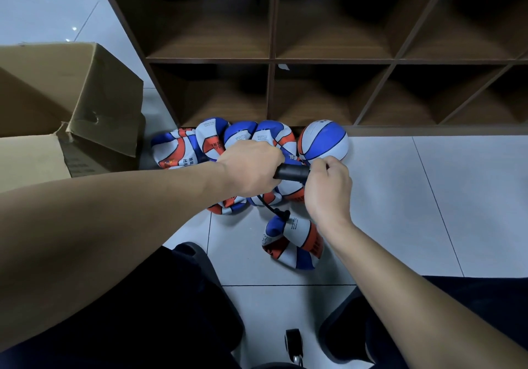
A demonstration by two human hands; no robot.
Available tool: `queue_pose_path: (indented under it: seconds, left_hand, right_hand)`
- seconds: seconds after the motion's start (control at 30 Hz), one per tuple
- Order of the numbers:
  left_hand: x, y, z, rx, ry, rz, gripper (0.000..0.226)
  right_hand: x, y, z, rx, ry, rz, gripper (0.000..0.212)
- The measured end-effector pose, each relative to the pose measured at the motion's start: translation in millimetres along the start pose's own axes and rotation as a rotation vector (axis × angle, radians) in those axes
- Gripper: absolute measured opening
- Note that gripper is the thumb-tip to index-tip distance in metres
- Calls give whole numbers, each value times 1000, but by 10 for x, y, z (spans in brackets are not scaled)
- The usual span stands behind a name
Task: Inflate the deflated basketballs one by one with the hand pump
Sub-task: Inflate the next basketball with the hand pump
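One inflated ball (324, 140) is seen by the shelf; the hand pump (291, 172) is gripped by both hands (251, 168) (328, 188), hosed into a flat ball (294, 243); a flat pile (217, 145) is left.

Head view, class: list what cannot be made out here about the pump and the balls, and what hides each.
- Pump ends: covered by the left hand and right hand.
- Hose tip in the flat ball: too small to confirm.
- Deflated pile: count unclear, balls overlap and the left arm covers some.
- Printed text: too small.
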State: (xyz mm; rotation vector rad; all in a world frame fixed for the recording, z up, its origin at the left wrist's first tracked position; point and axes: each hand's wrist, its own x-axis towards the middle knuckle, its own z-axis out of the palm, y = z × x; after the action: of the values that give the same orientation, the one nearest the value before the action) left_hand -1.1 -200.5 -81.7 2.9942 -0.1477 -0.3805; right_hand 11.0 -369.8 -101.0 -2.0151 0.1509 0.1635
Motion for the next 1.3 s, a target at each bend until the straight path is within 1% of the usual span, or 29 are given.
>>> queue_pose_path:
  seconds: [0.1,0.2,0.27,0.43,0.53,0.6,0.67,0.73,0.83,0.93,1.07,1.3]
  left_hand:
    - [34,-12,10,27,17,24,10]
    - [66,-37,35,16,64,37,17]
    - [76,-27,56,5,82,50,21]
    - [67,-75,86,-11,40,28,24]
    - [49,-156,66,-6,34,8,25]
    - [42,-173,69,4,18,-6,26]
    - [43,-169,68,25,10,-14,27]
    - [47,-178,45,31,-7,-18,23]
    - [43,-137,25,15,-18,-17,21]
    - [25,-49,52,18,-9,-21,16]
    - [15,-33,10,20,-9,-22,11]
    - [36,35,-43,-16,46,-46,16]
  right_hand:
    - [17,-14,-22,-20,-34,-12,30]
    - [77,-13,-100,-71,-65,-76,28]
    - [129,17,-169,-87,-58,-94,28]
    - [307,100,-446,-20,14,9,38]
    - [463,147,-644,82,127,104,29]
    - [505,199,-699,82,123,130,29]
    - [455,211,-668,64,99,105,30]
    - [350,188,-585,58,69,97,34]
    - [231,166,-474,40,44,93,48]
    - [195,141,-379,64,25,111,46]
    - [156,81,-249,66,-5,90,40]
    - [163,-58,-163,80,-9,26,47]
